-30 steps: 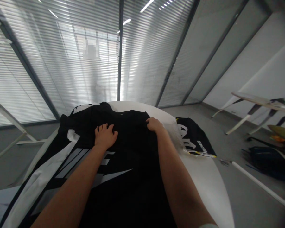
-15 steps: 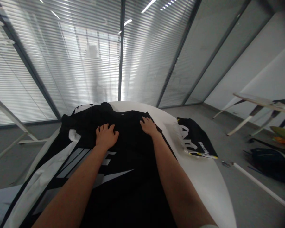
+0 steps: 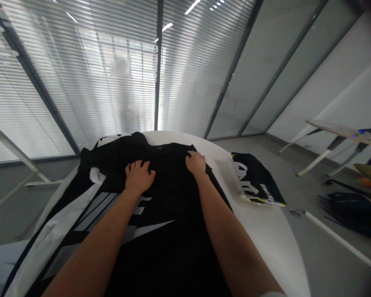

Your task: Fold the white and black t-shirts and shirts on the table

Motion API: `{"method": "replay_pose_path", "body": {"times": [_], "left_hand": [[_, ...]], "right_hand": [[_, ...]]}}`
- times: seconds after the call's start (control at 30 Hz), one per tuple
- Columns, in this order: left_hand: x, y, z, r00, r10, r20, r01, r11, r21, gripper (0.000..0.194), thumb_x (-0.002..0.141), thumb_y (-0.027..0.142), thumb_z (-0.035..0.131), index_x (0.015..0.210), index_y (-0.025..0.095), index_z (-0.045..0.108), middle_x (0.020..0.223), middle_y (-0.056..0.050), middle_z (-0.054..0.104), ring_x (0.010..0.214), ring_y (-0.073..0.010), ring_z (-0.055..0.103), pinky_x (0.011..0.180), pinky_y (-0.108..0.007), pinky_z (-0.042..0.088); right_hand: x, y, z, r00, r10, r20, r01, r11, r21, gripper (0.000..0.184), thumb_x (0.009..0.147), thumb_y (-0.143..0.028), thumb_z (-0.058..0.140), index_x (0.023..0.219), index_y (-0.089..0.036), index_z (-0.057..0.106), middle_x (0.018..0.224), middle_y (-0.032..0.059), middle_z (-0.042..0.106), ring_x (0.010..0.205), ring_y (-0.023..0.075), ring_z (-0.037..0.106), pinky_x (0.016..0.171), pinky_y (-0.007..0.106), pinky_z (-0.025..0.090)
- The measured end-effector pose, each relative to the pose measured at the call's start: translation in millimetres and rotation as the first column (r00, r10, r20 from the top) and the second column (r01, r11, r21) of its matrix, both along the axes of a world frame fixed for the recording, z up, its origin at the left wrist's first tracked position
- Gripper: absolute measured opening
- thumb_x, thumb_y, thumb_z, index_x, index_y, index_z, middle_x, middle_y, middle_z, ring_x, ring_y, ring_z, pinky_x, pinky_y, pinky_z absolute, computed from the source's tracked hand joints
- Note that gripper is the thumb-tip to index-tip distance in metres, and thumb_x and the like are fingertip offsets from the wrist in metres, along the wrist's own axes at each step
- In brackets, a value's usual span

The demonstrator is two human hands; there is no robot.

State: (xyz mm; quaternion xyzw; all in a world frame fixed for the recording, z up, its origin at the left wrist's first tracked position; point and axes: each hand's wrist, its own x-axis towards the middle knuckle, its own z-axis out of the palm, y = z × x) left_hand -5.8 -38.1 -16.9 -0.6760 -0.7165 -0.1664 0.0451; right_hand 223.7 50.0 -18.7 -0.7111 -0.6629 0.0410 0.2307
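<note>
Shifted outward since the earlier frame, the right hand (image 3: pixel 196 163) curls, its grip impossible to tell, on the black shirt (image 3: pixel 170 194) beneath, nearer the right edge than the spread, unclenched left hand (image 3: pixel 139 177), shirt length stretching from the grip toward the viewer.

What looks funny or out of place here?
The black printed item with white letters looks odd: it seems to stick out past the right edge of the white table, over the floor. I can see no spill, and no tear in the black shirt.
</note>
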Motion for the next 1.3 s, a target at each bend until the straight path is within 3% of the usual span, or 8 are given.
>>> {"method": "replay_pose_path", "body": {"times": [0.13, 0.3, 0.53, 0.73, 1.03, 1.3], "left_hand": [[0, 1, -1.4, 1.0, -0.002, 0.0, 0.002, 1.0, 0.004, 0.049, 0.086, 0.039, 0.042, 0.129, 0.023, 0.059, 0.134, -0.013, 0.054, 0.125, -0.0315, 0.046, 0.108, -0.05, 0.027], [-1, 2, -3.1, 1.0, -0.008, 0.006, 0.008, 1.0, 0.021, 0.049, 0.086, 0.039, 0.042, 0.129, 0.023, 0.059, 0.134, -0.014, 0.054, 0.124, -0.0317, 0.046, 0.108, -0.05, 0.027], [0, 2, -0.6, 1.0, -0.009, 0.013, 0.009, 1.0, -0.004, 0.049, 0.086, 0.039, 0.042, 0.128, 0.022, 0.059, 0.134, -0.014, 0.053, 0.125, -0.0316, 0.045, 0.108, -0.05, 0.026], [-1, 2, -0.7, 1.0, -0.006, 0.009, 0.006, 1.0, -0.006, 0.049, 0.086, 0.04, 0.042, 0.129, 0.023, 0.059, 0.134, -0.014, 0.053, 0.125, -0.0317, 0.046, 0.108, -0.05, 0.027], [-1, 1, -2.4, 1.0, -0.008, 0.011, 0.008, 1.0, 0.02, 0.048, 0.086, 0.038, 0.043, 0.128, 0.022, 0.06, 0.133, -0.014, 0.055, 0.123, -0.0318, 0.047, 0.107, -0.05, 0.028], [-13, 10, 5.3, 0.987, -0.009, 0.157, 0.014, 0.999, -0.033, 0.044, 0.083, 0.038, 0.047, 0.121, 0.025, 0.065, 0.129, -0.012, 0.059, 0.12, -0.0323, 0.051, 0.104, -0.051, 0.034]], "right_hand": [[2, 0, -4.1, 0.99, -0.14, -0.016, 0.138, 0.987, -0.084, 0.054, 0.09, -0.031, 0.038, 0.141, -0.018, 0.046, 0.147, 0.0144, 0.041, 0.139, 0.0333, 0.028, 0.112, 0.057, 0.015], [1, -1, -8.9, 0.99, -0.143, 0.003, 0.141, 0.969, -0.201, 0.061, 0.091, -0.041, 0.037, 0.148, -0.018, 0.036, 0.155, 0.0168, 0.025, 0.144, 0.0386, 0.013, 0.112, 0.059, 0.007], [-11, -4, 2.2, 0.985, -0.17, -0.008, 0.164, 0.96, -0.228, 0.059, 0.089, -0.038, 0.038, 0.145, -0.021, 0.041, 0.155, 0.0158, 0.026, 0.143, 0.0397, 0.014, 0.111, 0.062, 0.007], [-9, -5, -6.7, 0.988, -0.151, 0.037, 0.155, 0.951, -0.266, 0.061, 0.092, -0.042, 0.031, 0.149, -0.021, 0.033, 0.157, 0.0174, 0.019, 0.144, 0.041, 0.01, 0.111, 0.062, 0.004], [-11, -6, -11.2, 0.981, -0.142, 0.134, 0.171, 0.957, -0.236, 0.059, 0.095, -0.044, 0.027, 0.15, -0.022, 0.03, 0.158, 0.0157, 0.019, 0.144, 0.0385, 0.012, 0.111, 0.061, 0.006], [-11, -4, -14.2, 0.975, -0.144, 0.169, 0.179, 0.96, -0.215, 0.059, 0.096, -0.046, 0.022, 0.15, -0.022, 0.03, 0.157, 0.0166, 0.019, 0.143, 0.0379, 0.014, 0.109, 0.061, 0.008]]}}
